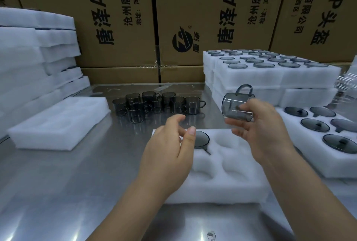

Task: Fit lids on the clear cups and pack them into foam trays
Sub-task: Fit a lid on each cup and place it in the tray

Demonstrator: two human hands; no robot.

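Smoky-grey cup point(237, 108) tipped sideways, gripped by R hand point(264, 130) over foam tray point(222, 184); L hand point(170, 148) fingers slack, holding nothing.

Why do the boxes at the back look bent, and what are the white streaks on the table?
Head view: the wide-angle lens bows the cardboard boxes; light glares in pale streaks off the shiny metal table; the cup in the right hand looks fairly sharp, but the far right edge is blurred.
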